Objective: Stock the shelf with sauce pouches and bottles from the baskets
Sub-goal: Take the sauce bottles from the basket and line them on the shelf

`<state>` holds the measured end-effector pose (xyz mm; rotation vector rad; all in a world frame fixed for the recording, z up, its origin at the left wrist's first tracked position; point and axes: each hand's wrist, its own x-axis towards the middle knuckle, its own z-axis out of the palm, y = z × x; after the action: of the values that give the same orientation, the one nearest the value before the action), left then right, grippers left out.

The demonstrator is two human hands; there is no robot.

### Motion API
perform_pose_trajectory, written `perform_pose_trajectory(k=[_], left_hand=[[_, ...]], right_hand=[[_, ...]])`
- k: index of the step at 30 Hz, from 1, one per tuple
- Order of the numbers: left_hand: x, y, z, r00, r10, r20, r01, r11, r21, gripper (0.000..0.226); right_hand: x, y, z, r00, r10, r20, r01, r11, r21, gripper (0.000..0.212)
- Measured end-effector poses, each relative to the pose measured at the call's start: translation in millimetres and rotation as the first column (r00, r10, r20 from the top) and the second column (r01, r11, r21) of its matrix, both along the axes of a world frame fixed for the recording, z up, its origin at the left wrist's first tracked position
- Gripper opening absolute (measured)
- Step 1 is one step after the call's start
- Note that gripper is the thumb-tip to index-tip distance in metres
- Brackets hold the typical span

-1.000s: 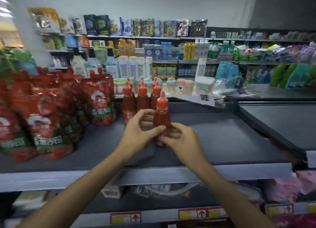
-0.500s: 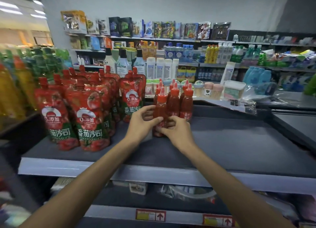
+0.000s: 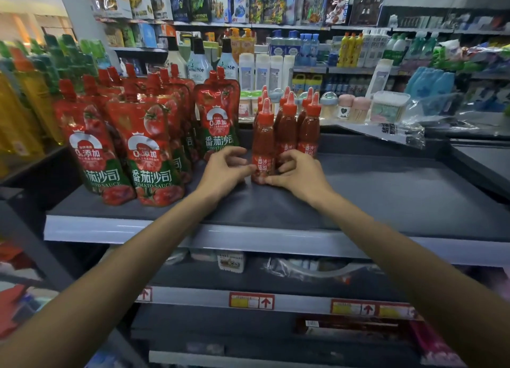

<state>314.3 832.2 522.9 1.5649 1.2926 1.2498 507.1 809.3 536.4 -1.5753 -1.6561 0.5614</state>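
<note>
Fingers of left hand and right hand pinch front bottle; pouches beside, other bottles behind.

Red sauce bottles w/ orange-red caps; red-green tomato-print pouches; dark grey shelf.

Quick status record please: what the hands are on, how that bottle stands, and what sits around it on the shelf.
item in hand: front sauce bottle, upright, base on the shelf
left hand: curled fingers hold the bottle's lower left side
right hand: pinches the bottle's base from the right
behind it: more sauce bottles, upright, red caps
left of it: tomato sauce pouches, standing in rows
</note>
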Motion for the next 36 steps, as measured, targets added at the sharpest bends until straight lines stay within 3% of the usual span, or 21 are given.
perform_pose_trajectory(k=[5,12,20,28,36], left_hand=[[9.0,2.2,1.6,0.998,-0.021,-0.065,0.027,0.996,0.088,0.043],[17.5,12.6,-3.1,0.998,0.053,0.025,-0.054,0.996,0.067,0.040],[21.1,17.6,-1.7,0.997,0.068,0.046,-0.071,0.996,0.052,0.042],[13.5,16.6,-5.3,0.998,0.039,-0.048,-0.035,0.997,0.075,0.043],[18.6,19.8,-7.8,0.998,0.060,-0.023,-0.058,0.994,0.096,0.043]], right_hand=[[-6.8,9.5,-7.8,0.999,-0.028,0.019,0.027,0.998,0.057,0.058],[-9.4,26.6,-19.1,0.999,-0.039,-0.014,0.040,0.995,0.090,0.038],[-14.2,36.3,-26.0,0.998,-0.043,-0.054,0.049,0.992,0.114,0.040],[-14.0,27.5,-23.6,0.987,0.032,-0.159,-0.024,0.998,0.052,0.049],[-17.9,32.6,-25.1,0.993,-0.061,-0.102,0.070,0.994,0.089,0.041]])
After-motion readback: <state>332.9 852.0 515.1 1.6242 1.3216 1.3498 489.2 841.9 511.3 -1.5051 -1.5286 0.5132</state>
